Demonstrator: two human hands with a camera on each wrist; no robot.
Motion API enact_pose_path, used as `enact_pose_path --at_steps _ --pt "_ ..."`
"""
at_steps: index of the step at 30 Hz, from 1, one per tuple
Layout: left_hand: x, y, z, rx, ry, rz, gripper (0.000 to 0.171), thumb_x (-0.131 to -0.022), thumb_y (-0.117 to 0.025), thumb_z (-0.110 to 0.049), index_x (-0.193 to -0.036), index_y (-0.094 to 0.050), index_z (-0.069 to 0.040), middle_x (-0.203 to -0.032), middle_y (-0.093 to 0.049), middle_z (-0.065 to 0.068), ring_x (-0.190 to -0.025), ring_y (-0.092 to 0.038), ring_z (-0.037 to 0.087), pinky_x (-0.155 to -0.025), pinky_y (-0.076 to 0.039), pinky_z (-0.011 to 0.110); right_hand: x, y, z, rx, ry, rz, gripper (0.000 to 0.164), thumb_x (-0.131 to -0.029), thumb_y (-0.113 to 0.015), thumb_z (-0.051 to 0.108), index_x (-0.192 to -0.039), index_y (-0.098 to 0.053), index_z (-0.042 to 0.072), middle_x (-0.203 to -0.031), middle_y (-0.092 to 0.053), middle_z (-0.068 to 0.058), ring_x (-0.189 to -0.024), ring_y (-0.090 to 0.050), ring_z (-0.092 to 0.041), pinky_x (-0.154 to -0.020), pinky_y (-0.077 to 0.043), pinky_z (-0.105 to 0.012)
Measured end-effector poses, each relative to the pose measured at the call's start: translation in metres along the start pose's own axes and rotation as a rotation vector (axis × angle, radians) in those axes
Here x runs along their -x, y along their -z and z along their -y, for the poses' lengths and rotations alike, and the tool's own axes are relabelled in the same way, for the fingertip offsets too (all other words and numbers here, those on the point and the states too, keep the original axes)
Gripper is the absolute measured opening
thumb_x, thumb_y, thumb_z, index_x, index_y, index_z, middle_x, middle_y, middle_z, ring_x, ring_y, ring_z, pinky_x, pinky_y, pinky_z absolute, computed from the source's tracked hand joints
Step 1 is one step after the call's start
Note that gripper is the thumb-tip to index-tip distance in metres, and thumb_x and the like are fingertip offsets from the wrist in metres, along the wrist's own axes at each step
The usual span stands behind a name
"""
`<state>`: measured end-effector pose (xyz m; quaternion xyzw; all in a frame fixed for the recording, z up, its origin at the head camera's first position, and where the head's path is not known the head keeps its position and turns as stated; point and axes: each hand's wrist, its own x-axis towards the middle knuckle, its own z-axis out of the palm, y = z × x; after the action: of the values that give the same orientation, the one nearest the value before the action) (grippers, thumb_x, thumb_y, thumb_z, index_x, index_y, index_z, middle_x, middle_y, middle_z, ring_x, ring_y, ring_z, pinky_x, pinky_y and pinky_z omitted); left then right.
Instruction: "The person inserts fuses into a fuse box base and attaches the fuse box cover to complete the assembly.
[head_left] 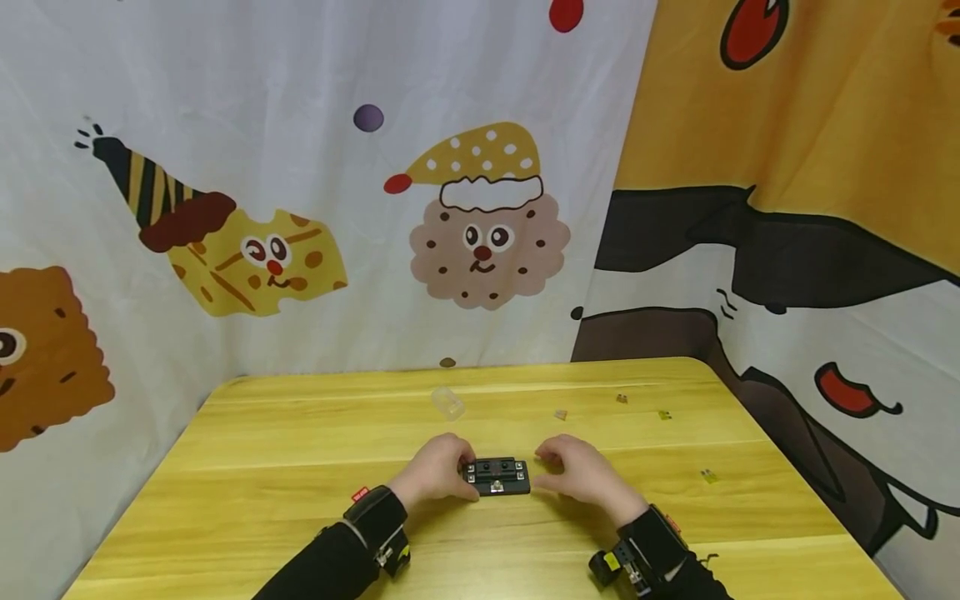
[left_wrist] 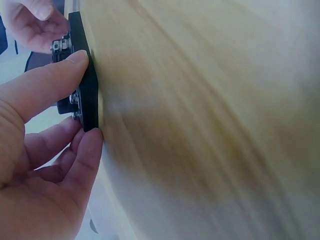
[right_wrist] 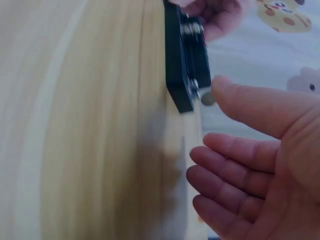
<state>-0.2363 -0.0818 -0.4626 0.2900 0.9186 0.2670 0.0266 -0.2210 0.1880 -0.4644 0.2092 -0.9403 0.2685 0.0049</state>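
"Where are you seeing the black module (head_left: pixel 497 479)?"

"It's sitting mid-desk (head_left: pixel 300 517), between two hands; whether it's touching the wood, I'm not managing to tell. The left hand (head_left: pixel 435 468) is pinching its left end between thumb and fingers."

"And the right hand (head_left: pixel 581 477)?"

"It's hovering just beside the other end, thumb and fingers standing apart, holding nothing."

"How are you expecting the module to handle?"

"I'm guessing stiff, fairly light, a bit slippery along its smooth sides. I'd be gripping the casing at its short ends and sparing the metal terminals (head_left: pixel 497 486), which are looking easier to damage."

"Is it showing any writing?"

"None I'm managing to read. A red tag (head_left: pixel 361 494) at the left wrist strap (head_left: pixel 377 512) is carrying pale marks, too small for reading."
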Motion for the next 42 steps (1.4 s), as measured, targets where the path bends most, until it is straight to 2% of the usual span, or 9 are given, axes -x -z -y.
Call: enact_pose_path --at_steps 7,10,14,20,28,37,42 --pt "0.001 -0.001 -0.002 0.003 0.031 -0.001 0.04 -0.064 -0.094 -0.024 -0.09 -0.071 -0.004 -0.083 -0.058 -0.001 -0.075 -0.05 0.011 -0.073 -0.046 0.03 0.019 0.026 -0.021 0.011 -0.088 -0.073 0.031 -0.083 -0.081 0.021 -0.107 -0.07 0.005 -0.098 -0.065 -0.002 -0.088 -0.06 -0.019 -0.081 -0.049 -0.041" --pt "0.001 -0.001 -0.001 -0.003 0.02 -0.009 0.04 -0.063 -0.094 -0.023 -0.09 -0.071 -0.003 -0.083 -0.058 -0.001 -0.074 -0.05 0.011 -0.073 -0.046 0.03 0.027 0.037 -0.031 0.021 -0.107 -0.089 0.031 -0.084 -0.08 0.02 -0.108 -0.07 0.004 -0.099 -0.066 -0.003 -0.088 -0.061 -0.021 -0.081 -0.05 -0.041" --pt "0.001 -0.001 0.0 -0.009 0.011 -0.02 0.04 -0.062 -0.094 -0.023 -0.089 -0.071 -0.003 -0.082 -0.059 0.0 -0.074 -0.05 0.011 -0.072 -0.046 0.031 0.036 0.05 -0.044 0.026 -0.105 -0.103 0.033 -0.084 -0.079 0.02 -0.108 -0.07 0.0 -0.098 -0.067 -0.006 -0.088 -0.063 -0.024 -0.079 -0.05 -0.043" --pt "0.003 0.0 -0.002 0.01 0.03 -0.009 0.042 -0.063 -0.094 -0.023 -0.092 -0.072 -0.002 -0.085 -0.06 0.001 -0.076 -0.051 0.012 -0.073 -0.046 0.031 0.05 0.067 -0.063 0.036 -0.155 -0.122 0.03 -0.085 -0.078 0.016 -0.106 -0.069 -0.003 -0.095 -0.067 -0.008 -0.085 -0.062 -0.025 -0.078 -0.051 -0.044" --pt "0.004 0.001 -0.005 0.009 0.038 -0.006 0.041 -0.064 -0.094 -0.022 -0.091 -0.071 -0.002 -0.084 -0.059 0.0 -0.075 -0.05 0.011 -0.073 -0.046 0.031 0.069 0.088 -0.089 0.088 -0.203 -0.139 0.02 -0.086 -0.075 0.014 -0.1 -0.072 0.0 -0.089 -0.067 -0.004 -0.08 -0.062 -0.023 -0.073 -0.05 -0.044" --pt "0.002 0.0 -0.003 -0.005 0.031 -0.004 0.042 -0.064 -0.094 -0.024 -0.092 -0.072 -0.002 -0.083 -0.058 -0.001 -0.075 -0.05 0.012 -0.073 -0.046 0.031 0.087 0.104 -0.111 0.224 -0.167 -0.17 0.015 -0.084 -0.077 0.008 -0.098 -0.074 0.003 -0.095 -0.068 -0.009 -0.084 -0.063 -0.03 -0.077 -0.051 -0.051" --pt "0.002 -0.001 -0.002 -0.013 0.023 -0.009 0.042 -0.064 -0.094 -0.024 -0.092 -0.072 -0.002 -0.083 -0.058 0.0 -0.075 -0.049 0.011 -0.073 -0.046 0.031 0.093 0.112 -0.116 0.292 -0.125 -0.159 0.015 -0.081 -0.079 0.008 -0.096 -0.075 0.005 -0.092 -0.069 -0.005 -0.083 -0.064 -0.027 -0.075 -0.052 -0.048"
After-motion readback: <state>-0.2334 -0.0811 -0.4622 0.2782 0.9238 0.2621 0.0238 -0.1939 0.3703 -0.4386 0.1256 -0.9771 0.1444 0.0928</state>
